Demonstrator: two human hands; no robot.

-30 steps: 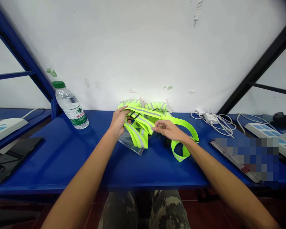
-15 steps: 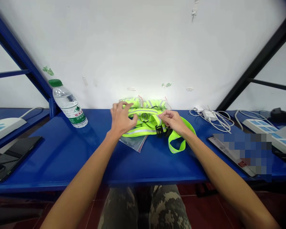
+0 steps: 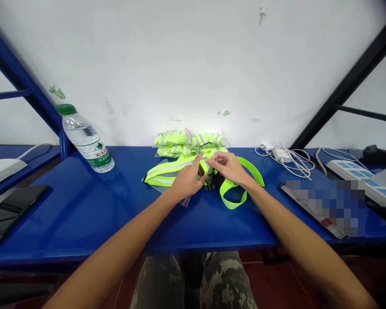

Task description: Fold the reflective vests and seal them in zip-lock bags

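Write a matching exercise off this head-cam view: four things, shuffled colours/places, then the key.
Column 1
1. Water bottle
2. Reflective strap harness
3. Charger adapter
4. Right-hand power strip

Column 2
A. Blue and white, near the right edge of the view
B. Neon yellow-green with grey stripes, at the fingers of the right hand
C. All white, lying on the blue table
D. Clear, with a green cap

Pairs: 1-D, 2-B, 3-C, 4-A
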